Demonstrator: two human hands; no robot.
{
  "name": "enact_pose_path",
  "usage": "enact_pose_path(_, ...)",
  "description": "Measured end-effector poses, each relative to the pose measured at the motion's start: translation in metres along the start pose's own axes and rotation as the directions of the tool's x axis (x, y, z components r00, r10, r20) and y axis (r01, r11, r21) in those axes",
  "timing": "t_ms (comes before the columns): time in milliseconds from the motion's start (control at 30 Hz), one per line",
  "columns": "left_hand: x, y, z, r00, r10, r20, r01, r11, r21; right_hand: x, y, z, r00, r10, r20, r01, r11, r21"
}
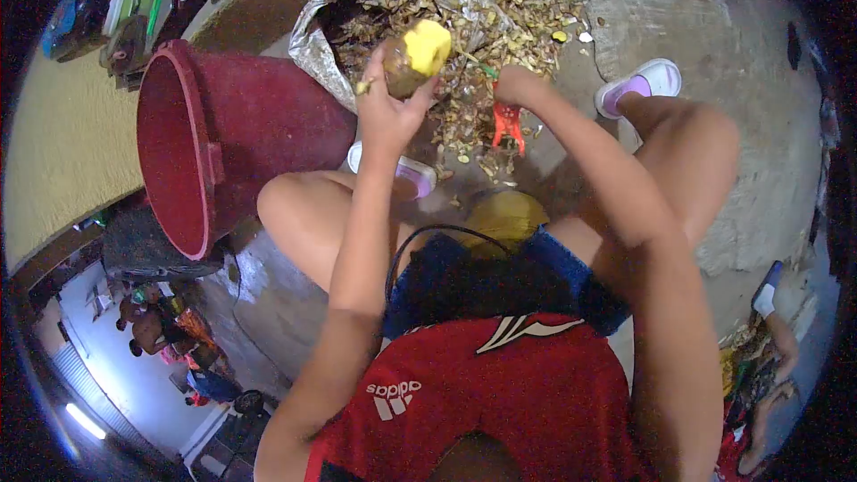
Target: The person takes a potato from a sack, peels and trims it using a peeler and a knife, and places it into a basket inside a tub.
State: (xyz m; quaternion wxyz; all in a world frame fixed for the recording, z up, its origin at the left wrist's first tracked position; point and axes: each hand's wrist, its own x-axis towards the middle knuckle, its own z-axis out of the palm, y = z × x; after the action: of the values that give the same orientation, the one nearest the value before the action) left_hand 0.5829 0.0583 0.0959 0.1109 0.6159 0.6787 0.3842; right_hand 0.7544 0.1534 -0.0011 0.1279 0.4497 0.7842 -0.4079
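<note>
My left hand (393,107) is closed around a large brown-skinned, yellow-fleshed fruit or tuber (427,46), holding it up in front of the sack. Skin is off its upper right side, where bright yellow flesh shows. A small bit of peel (361,87) sits by my left thumb side. To the right, my right hand (520,87) is curled around a small green-handled tool (490,71), with a thin, blurred blade-like part pointing toward the yellow flesh. Just below this hand is a bright red object (508,131), whose kind I cannot tell.
An open pale sack (312,27) of peels lies ahead, with a wide heap of peelings (527,9) beside it. A dark red tub (268,107) lies tipped at left. A yellow container (507,214) stands between my legs. Other people (170,339) are at lower left.
</note>
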Motion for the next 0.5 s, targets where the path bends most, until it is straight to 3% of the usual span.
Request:
enact_pose_path(67,0.004,-0.008,-0.001,0.996,-0.091,0.003,0.091,0.99,-0.105,0.004,-0.004,-0.001,0.997,0.049,0.054,-0.05,0.999,0.022)
enact_pose_path(167,0.006,-0.001,-0.01,0.972,-0.233,0.007,0.233,0.966,-0.116,-0.019,-0.016,-0.027,0.998,-0.047,-0.043,0.049,0.998,0.043)
enact_pose_path(267,0.015,0.006,-0.023,0.951,-0.304,0.062,0.31,0.934,-0.177,-0.02,-0.019,-0.05,0.985,0.125,0.117,-0.147,0.969,0.2)
enact_pose_path(300,0.016,0.01,-0.027,0.941,-0.325,0.092,0.337,0.922,-0.19,-0.013,-0.015,-0.055,0.988,0.031,0.148,-0.06,0.979,0.196)
enact_pose_path(400,0.013,-0.01,-0.022,0.898,-0.405,0.174,0.426,0.695,-0.579,-0.015,-0.004,-0.053,0.996,0.054,-0.071,-0.064,0.987,-0.148)
enact_pose_path(433,0.01,-0.011,-0.019,0.899,-0.397,0.188,0.396,0.549,-0.736,-0.015,-0.002,-0.052,0.995,0.1,-0.014,-0.1,0.993,-0.057)
enact_pose_path(500,0.01,-0.014,-0.014,0.891,-0.372,0.26,0.364,0.244,-0.899,-0.015,-0.003,-0.046,0.999,0.04,0.015,-0.039,0.995,-0.093)
